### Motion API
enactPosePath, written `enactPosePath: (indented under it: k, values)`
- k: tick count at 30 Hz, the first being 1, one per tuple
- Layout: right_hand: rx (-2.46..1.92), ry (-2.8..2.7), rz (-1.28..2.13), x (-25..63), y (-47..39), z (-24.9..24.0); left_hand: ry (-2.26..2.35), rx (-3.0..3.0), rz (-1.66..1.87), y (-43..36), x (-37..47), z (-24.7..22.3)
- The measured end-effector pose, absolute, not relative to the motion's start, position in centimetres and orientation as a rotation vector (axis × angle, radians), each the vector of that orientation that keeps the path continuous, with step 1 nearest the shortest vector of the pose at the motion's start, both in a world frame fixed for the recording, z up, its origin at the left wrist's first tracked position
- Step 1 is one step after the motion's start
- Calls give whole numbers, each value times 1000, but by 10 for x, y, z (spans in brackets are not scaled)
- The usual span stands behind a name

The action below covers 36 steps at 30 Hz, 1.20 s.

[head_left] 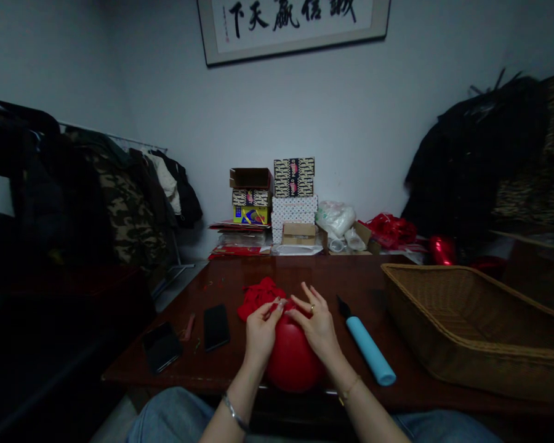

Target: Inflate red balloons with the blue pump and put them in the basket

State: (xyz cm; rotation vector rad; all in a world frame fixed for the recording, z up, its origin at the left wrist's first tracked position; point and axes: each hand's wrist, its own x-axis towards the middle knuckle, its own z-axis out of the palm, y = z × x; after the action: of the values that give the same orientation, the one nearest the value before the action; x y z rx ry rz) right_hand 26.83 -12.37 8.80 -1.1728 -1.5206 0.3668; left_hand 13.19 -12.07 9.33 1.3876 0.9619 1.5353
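A round, inflated red balloon (pixel 294 360) sits between my forearms at the table's near edge, its neck pointing away from me. My left hand (pixel 262 329) pinches the neck between thumb and fingers. On the other side my right hand (pixel 317 320), with a ring on one finger, grips the neck between thumb and forefinger while its other fingers stick out. Just behind the hands lies a pile of limp red balloons (pixel 258 296). A light-blue balloon pump (pixel 370 349) with a black nozzle rests right of my right hand.
Two dark phones, the nearer one (pixel 162 346) and another (pixel 216 327), lie to the left on the brown table (pixel 332 274). A wicker basket (pixel 484 341) takes up the right side. Stacked boxes (pixel 294 212) stand against the back wall. Clothes hang at both sides.
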Motion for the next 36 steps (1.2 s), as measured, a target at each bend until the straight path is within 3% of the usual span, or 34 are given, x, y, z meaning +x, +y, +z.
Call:
enactPosePath:
  k: [10, 16, 20, 36]
  values:
    - [-1128, -1727, 294, 257, -125, 89, 967, 1572, 1403, -124, 128, 95]
    - [-1163, -1687, 230, 255, -130, 91, 1169, 2059, 1730, -142, 108, 105]
    - [-1164, -1690, 171, 252, -131, 90, 1292, 2417, 1658, -149, 103, 99]
    - [-1237, -1862, -245, 242, -139, 91, 1578, 2514, 1204, -140, 109, 114]
